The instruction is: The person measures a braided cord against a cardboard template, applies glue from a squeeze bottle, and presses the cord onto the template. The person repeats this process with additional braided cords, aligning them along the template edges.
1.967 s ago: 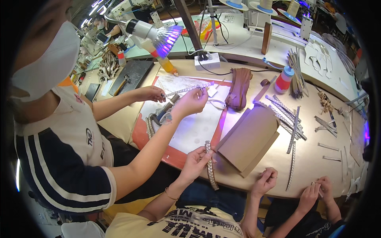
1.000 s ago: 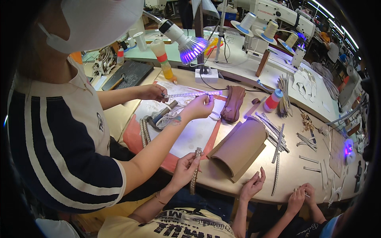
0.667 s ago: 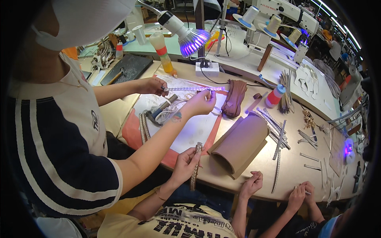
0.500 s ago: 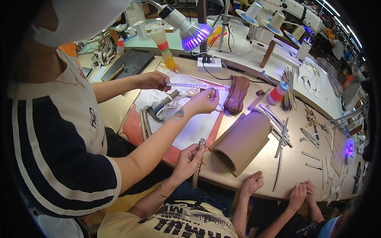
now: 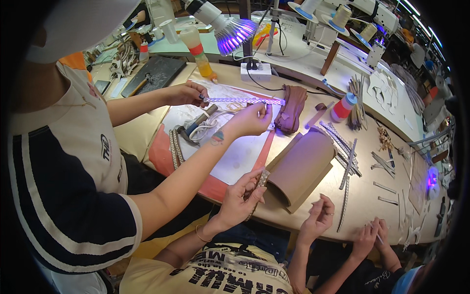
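My left hand grips a braided strap between thumb and fingers, its end pointing up at the table's front edge. The strap's lower part passes behind the hand. To its right, my right hand is raised with fingers loosely bent and apart, and nothing shows in it. A curved brown sheet rests on the table just beyond both hands. At the left, a co-worker's hands stretch another braided strip beneath a lit purple lamp.
A hammer lies on a white sheet. Folded brown strips, several braided strips and a red-and-white bottle are across the table. At the right, another person's hands hold something thin and pale. A sewing machine stands behind.
My left hand has moved right and up with the strap, turning it. My right hand has gone from a closed fist to loosened fingers, slightly higher. The view has shifted a little.
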Tool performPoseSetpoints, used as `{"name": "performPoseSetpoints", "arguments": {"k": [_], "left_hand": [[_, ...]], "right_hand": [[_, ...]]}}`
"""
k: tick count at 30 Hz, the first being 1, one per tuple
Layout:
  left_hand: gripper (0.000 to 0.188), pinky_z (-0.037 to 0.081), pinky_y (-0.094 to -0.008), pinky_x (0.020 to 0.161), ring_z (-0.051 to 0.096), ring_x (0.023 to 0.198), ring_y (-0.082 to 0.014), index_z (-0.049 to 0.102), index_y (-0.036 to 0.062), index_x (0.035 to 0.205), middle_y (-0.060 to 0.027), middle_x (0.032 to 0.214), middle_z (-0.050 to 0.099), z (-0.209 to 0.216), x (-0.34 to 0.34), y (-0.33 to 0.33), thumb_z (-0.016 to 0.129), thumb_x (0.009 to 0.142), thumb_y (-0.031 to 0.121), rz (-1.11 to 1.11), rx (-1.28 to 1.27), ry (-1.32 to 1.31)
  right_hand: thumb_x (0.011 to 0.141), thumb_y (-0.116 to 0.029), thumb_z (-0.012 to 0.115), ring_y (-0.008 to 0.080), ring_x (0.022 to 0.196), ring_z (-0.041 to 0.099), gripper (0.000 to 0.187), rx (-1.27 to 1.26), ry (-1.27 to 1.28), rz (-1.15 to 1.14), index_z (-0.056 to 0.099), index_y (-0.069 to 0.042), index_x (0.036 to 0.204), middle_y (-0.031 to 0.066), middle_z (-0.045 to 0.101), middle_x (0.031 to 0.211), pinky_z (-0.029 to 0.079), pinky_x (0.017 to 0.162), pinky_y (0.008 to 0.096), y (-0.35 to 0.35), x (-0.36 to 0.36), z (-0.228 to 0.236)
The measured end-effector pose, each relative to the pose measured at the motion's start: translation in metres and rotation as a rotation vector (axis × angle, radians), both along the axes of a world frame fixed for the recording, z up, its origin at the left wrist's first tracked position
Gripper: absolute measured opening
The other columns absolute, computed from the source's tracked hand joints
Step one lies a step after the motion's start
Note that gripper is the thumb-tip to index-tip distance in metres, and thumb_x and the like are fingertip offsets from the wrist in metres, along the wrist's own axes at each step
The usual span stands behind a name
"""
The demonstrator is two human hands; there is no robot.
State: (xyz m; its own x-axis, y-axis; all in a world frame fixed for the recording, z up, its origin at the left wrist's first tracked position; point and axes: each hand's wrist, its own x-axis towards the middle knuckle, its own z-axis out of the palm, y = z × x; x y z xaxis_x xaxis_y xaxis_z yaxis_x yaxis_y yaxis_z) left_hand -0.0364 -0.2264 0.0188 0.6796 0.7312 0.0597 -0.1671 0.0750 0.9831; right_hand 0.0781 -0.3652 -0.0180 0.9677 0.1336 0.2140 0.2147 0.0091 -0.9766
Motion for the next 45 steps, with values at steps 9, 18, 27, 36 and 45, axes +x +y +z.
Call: {"name": "performPoseSetpoints", "arguments": {"k": [9,18,27,36,45], "left_hand": [[0.046,0.052,-0.0231,0.065,0.057,0.071,-0.0073,0.04,-0.0026,0.137,-0.009,0.119,0.061,-0.014,-0.003,-0.007,0.053,0.093,-0.002,-0.022,0.104,0.074],[0.045,0.052,-0.0239,0.066,0.057,0.069,-0.0078,0.039,0.0015,0.136,-0.0085,0.11,0.062,-0.089,-0.019,0.004,0.054,0.093,0.001,-0.101,0.851,0.386],[0.036,0.051,-0.025,0.065,0.058,0.069,-0.01,0.044,0.0021,0.126,-0.0083,0.102,0.062,-0.06,-0.003,0.012,0.055,0.092,0.003,-0.171,0.955,0.441],[0.026,0.051,-0.0261,0.065,0.06,0.07,-0.0123,0.05,0.0027,0.116,-0.0081,0.095,0.063,-0.022,0.112,0.026,0.056,0.09,0.005,-0.141,1.316,0.381],[0.017,0.05,-0.0272,0.064,0.061,0.071,-0.0146,0.055,0.0032,0.105,-0.008,0.087,0.064,-0.02,0.286,-0.002,0.058,0.089,0.007,0.096,2.015,0.609]], "right_hand": [[0.093,-0.004,0.058,0.0077,0.086,0.057,0.011,0.016,0.063,0.349,0.058,0.002,0.102,0.0041,0.061,0.093,0.045,0.076,0.0212,0.041,0.026,0.036],[0.088,-0.01,0.065,0.0114,0.086,0.06,0.017,0.063,0.075,0.398,0.061,0.002,0.098,0.0066,0.065,0.096,0.047,0.075,0.0247,0.016,0.041,-0.013],[0.084,-0.011,0.065,0.0116,0.065,0.056,0.014,-0.274,0.0,0.187,0.06,0.002,0.084,0.0009,0.061,0.073,0.046,0.059,0.0276,-0.03,0.001,-0.068],[0.085,-0.008,0.063,0.0073,0.07,0.054,0.011,-0.159,0.033,0.241,0.061,0.003,0.082,-0.0011,0.061,0.075,0.044,0.061,0.0252,-0.027,-0.002,-0.075],[0.093,-0.016,0.064,0.009,0.085,0.058,0.024,0.191,0.507,0.679,0.059,0.004,0.107,0.0026,0.063,0.098,0.045,0.075,0.0225,-0.025,-0.021,-0.011]]}}
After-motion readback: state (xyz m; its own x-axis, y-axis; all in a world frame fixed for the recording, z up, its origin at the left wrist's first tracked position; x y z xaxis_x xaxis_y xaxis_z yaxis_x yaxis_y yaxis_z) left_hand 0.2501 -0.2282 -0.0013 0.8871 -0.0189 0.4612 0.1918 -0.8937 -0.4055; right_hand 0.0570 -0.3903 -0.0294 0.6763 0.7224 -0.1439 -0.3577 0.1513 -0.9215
